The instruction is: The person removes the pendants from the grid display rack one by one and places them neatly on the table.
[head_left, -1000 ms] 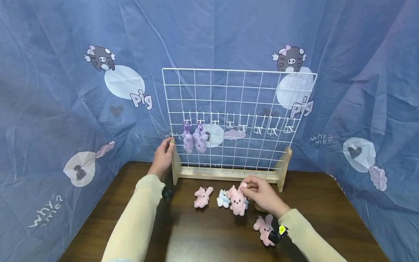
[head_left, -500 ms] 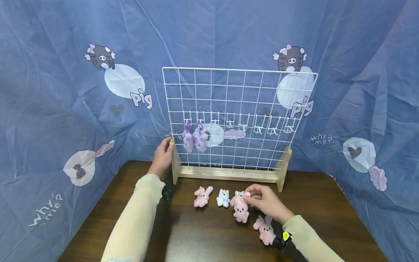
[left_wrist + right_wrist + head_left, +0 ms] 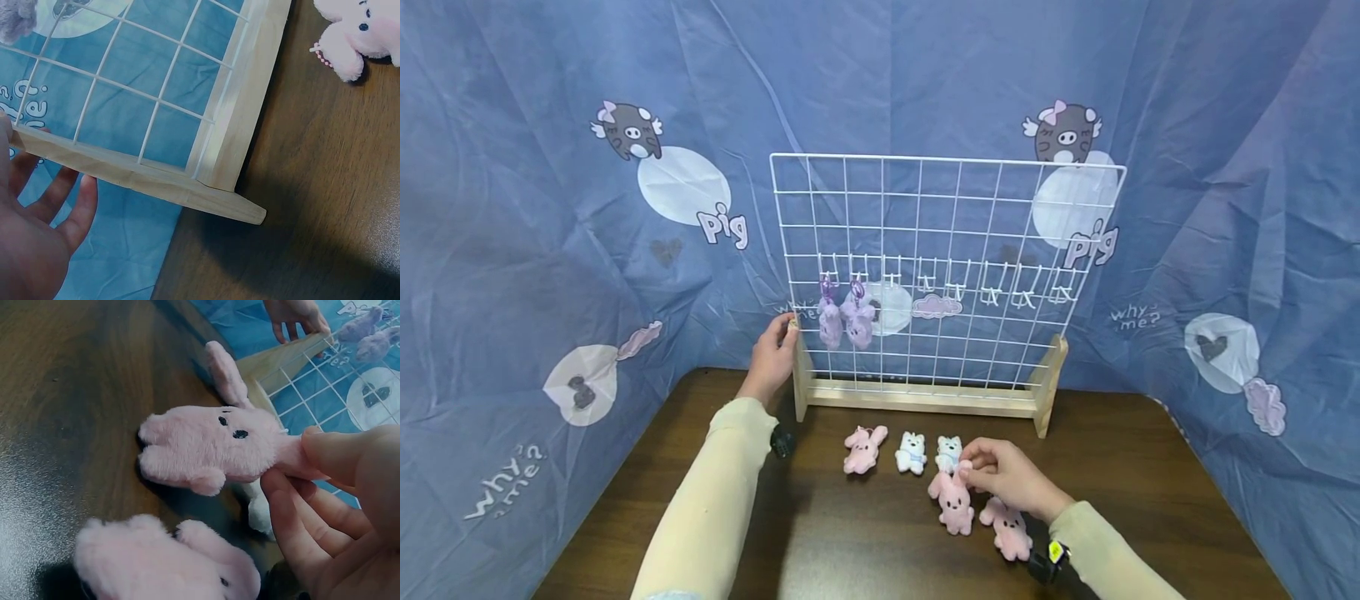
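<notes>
While the left hand (image 3: pixel 772 357) pinches the left wooden upright (image 3: pixel 802 379) of the white wire grid rack (image 3: pixel 952 231), the right hand (image 3: pixel 1003 475) has a fluffy pale-pink rabbit plush (image 3: pixel 955 506) by one ear. Rabbit's location: in front of the rack, a bit right of its centre, head toward it, feet away. I can't tell whether the feet touch the brown wood-grain table (image 3: pixel 865 550).

Right fingers: thumb and fingertips pressed on the ear, other ear loose. I'd say the ear is the handiest thin part, and it leaves body and face uncovered. Left fingers: thumb on one side of the upright, the rest on the other, lower ones spread. I read that as bracing the rack against tipping.

Also in front of the rack: second pink rabbit plush (image 3: pixel 1011 535) further right, face up, partly under the right hand; third pink rabbit plush (image 3: pixel 861 451) left of centre; two white fuzzy bear plushes with blue trim (image 3: pixel 912 454) between the pink ones, the right bear just behind the held rabbit. Spread looks deliberate, each piece pickable.

Two lilac plushes (image 3: pixel 858 323) hang by purple loops from the rack's leftmost hooks.
</notes>
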